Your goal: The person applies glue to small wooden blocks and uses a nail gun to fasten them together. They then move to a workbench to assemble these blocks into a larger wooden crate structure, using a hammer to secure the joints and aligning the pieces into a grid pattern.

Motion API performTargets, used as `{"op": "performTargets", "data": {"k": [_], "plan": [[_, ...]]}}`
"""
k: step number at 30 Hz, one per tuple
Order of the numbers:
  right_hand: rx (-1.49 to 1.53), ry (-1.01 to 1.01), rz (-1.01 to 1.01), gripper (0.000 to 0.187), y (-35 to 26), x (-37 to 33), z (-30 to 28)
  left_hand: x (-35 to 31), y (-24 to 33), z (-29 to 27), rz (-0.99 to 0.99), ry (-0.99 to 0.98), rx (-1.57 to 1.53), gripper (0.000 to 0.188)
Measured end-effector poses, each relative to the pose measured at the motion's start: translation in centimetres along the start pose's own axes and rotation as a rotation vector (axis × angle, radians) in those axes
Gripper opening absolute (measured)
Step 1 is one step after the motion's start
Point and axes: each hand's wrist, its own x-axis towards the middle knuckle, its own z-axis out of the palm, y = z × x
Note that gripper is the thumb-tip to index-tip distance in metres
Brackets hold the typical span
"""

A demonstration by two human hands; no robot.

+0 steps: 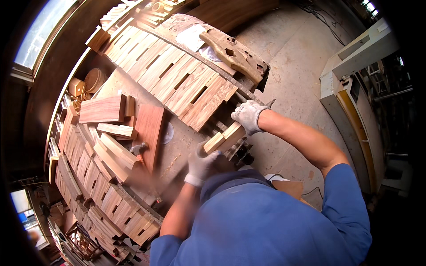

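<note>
A short pale wooden board (227, 137) lies crosswise in front of my body. Its left end is in my left hand (202, 165), white-gloved, with the thumb along the near side. My right hand (250, 116), also gloved, is closed at the board's right end; its fingertips are hidden. Just beyond the board runs a row of flat wooden pieces (171, 75) laid edge to edge, with dark slots between them. Dark metal bars show in the gap between that row and the board. A dark metal tip (271, 103) sticks out beside my right hand.
Left of the row lie reddish planks (103, 109), pale offcuts and a hammer (139, 148). A second slotted row (95, 186) runs along the left. Farther off, a shaped board (230, 53) rests on a worn surface. A pale machine frame (350, 66) stands to the right.
</note>
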Motion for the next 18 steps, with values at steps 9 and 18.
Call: {"op": "performTargets", "data": {"k": [9, 18], "plan": [[-0.303, 0.512, 0.129, 0.015, 1.0, 5.5, 6.4, 4.0, -1.5, 2.3, -0.266, 0.124, -0.531, 0.056], [-0.271, 0.74, 0.208, 0.011, 0.4, 7.6, 8.3, 5.0, -5.3, 1.8, -0.187, 0.381, 0.02, 0.05]]}}
